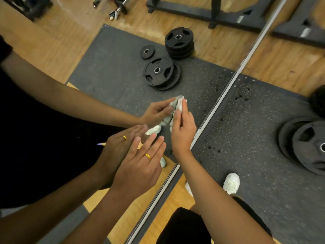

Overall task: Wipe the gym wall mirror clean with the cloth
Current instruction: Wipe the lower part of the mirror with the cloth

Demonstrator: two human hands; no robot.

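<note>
The wall mirror (112,67) fills the left of the view, and its metal bottom edge (219,103) runs diagonally across the frame. My right hand (182,132) pinches a crumpled pale cloth (180,103) and holds it against the glass just above that edge. The hand and the cloth are doubled by their reflection. My left hand (140,166), wearing a gold ring, lies flat on the glass with straight fingers, lower left of the cloth, touching its own reflection.
Black weight plates (309,147) lie on the speckled rubber mat (255,138) to the right, and their reflection (161,73) shows in the mirror. My white shoes (231,183) stand on the mat near the mirror's base. A black rack base (299,27) sits on the wooden floor beyond.
</note>
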